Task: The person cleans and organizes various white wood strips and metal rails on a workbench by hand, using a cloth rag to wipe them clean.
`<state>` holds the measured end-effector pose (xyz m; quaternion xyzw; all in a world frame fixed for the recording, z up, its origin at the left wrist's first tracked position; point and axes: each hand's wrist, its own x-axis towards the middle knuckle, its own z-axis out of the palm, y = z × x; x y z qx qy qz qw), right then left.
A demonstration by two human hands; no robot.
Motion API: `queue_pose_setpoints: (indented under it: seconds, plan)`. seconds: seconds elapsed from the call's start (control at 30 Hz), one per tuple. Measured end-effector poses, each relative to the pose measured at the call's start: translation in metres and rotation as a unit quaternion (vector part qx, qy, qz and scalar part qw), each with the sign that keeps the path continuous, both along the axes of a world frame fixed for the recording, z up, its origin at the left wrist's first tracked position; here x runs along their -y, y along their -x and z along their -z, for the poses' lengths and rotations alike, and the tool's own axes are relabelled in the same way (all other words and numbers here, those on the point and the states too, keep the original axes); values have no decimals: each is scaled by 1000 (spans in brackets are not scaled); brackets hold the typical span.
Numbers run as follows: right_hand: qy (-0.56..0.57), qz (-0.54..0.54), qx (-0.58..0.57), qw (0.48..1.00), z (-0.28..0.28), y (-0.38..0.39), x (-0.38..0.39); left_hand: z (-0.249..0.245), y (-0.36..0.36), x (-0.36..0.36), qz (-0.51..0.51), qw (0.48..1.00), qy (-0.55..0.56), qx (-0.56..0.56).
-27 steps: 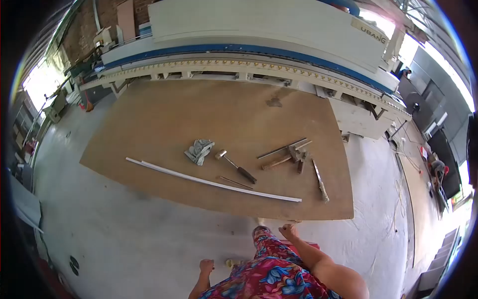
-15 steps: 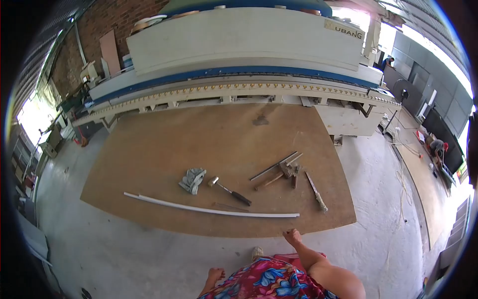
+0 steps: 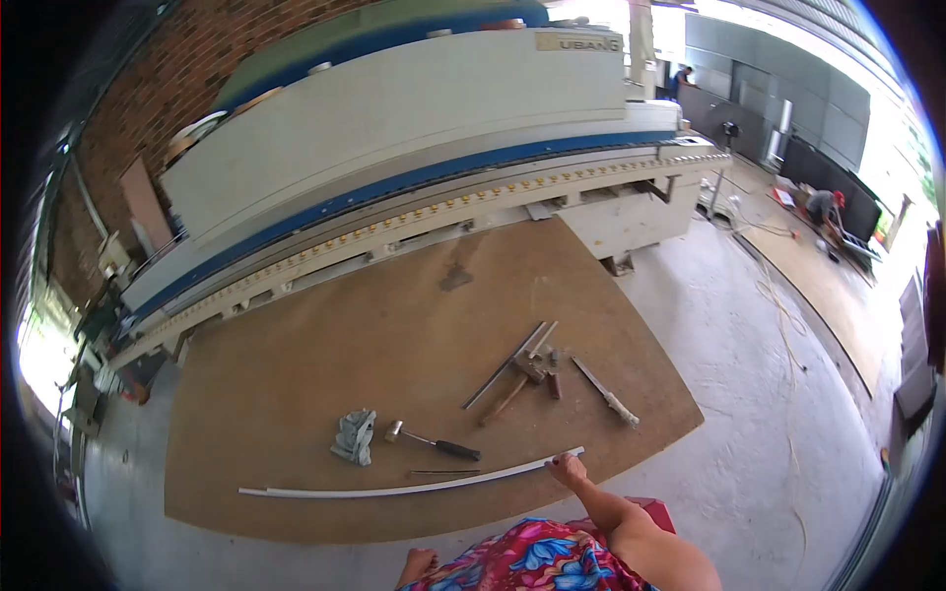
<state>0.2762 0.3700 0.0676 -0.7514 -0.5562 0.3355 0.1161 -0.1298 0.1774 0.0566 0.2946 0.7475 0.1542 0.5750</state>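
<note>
My right hand [image 3: 567, 470] is closed, its fingers at the right end of a long white strip [image 3: 414, 488] on the brown board [image 3: 296, 364]; whether it grips the strip is too small to tell. Low in the view, my left hand [image 3: 421, 561] is closed beside the patterned clothing, with nothing visible in it. Beyond the strip lie a grey glove [image 3: 354, 436], a hammer with a black handle [image 3: 434, 443] and a thin rod [image 3: 445, 472]. Farther right are a wooden-handled hammer [image 3: 507, 397], a metal bar [image 3: 504, 364] and a saw-like tool [image 3: 606, 392].
A long white and blue machine [image 3: 414, 128] stands along the board's far edge. Cables [image 3: 788, 325] cross the concrete floor on the right. Two other people are farther off, one crouching [image 3: 823, 209], one by grey panels [image 3: 682, 79]. A red object [image 3: 655, 512] is beside my right arm.
The view has turned, tilting the machine and board. My right hand has moved from just short of the board to the strip's right end. My left hand sits lower in view.
</note>
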Motion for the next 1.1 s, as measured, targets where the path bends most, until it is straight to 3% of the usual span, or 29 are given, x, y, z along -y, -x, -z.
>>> queue_pose_setpoints:
  seconds: [0.07, 0.13, 0.2, 0.27, 0.47, 0.57, 0.73, 1.0, 1.1]
  plan:
    - [-19, 36, -19, 999, -9, -3, -3, -5, 5, -42, 42, 999, 16, -18]
    - [-62, 68, -44, 995, -28, -1, -6, 10, 17, -86, 66, 996, -42, -37]
    - [-132, 100, -76, 983, -44, 3, -5, 10, 21, -126, 31, 996, -78, -26]
    - [-160, 116, -91, 976, -58, 9, -3, -33, 6, -159, 61, 989, -119, -68]
    - [-215, 155, -104, 958, -92, 59, 7, -83, -5, -218, 89, 974, -203, 42]
    - [-212, 164, -113, 957, -107, 92, 23, -103, -2, -225, 78, 973, -192, 99]
    - [-183, 231, -124, 947, -93, 127, 73, -90, 7, -215, 114, 974, -149, 124]
    - [-116, 356, -15, 927, -27, 115, 203, -65, -4, -183, 202, 964, -81, 150]
    - [-88, 425, -14, 901, -32, 116, 248, -51, -13, -170, 233, 958, -37, 163]
